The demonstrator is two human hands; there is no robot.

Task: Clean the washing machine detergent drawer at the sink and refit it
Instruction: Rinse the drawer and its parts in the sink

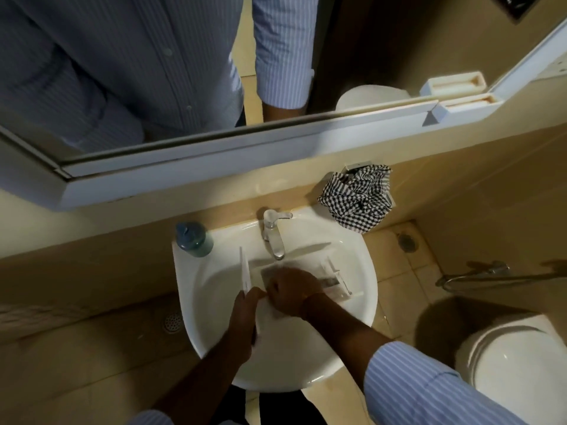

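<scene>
In the white sink (211,305), the drawer (333,279) lies under the tap (274,237), half hidden by the right hand (291,291) curled on it, while the left hand (245,314) grips its front at 9 o'clock.

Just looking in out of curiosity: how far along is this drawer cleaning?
Done: the detergent drawer is out of the machine and lies in the sink under the tap. In hand: the left hand grips its front end while the right hand works inside it. Left: finishing the wash and refitting it; no washing machine shows here. I cannot tell whether water is running.
</scene>
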